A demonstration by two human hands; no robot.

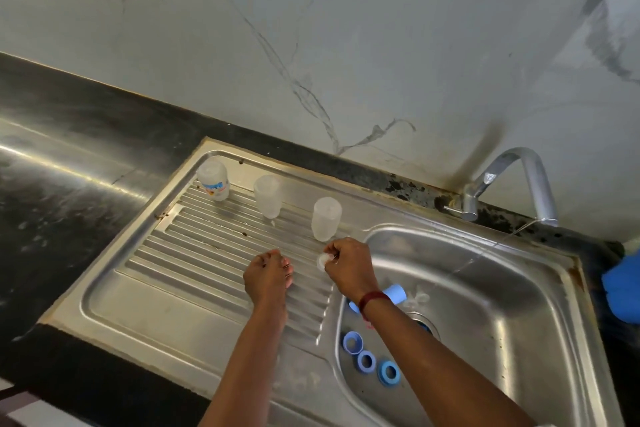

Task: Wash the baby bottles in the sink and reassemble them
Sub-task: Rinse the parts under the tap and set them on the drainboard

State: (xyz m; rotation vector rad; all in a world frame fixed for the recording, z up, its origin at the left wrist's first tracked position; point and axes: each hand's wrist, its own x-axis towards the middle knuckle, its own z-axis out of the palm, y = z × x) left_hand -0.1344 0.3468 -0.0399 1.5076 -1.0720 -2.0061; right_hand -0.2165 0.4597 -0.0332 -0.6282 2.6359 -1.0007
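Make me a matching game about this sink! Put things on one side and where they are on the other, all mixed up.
Things
1. labelled bottle
2. blue rings
3. small clear piece
4. tap

Places
A. lying in the sink basin
B. pinched in the right hand
C. standing on the ribbed draining board
D. by the wall, behind the basin

Pairs: 1-C, 2-A, 3-B, 4-D

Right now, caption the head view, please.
Right hand pinches a translucent part beside three frosted plastic bottles; blue plastic rings lie in the steel sink.
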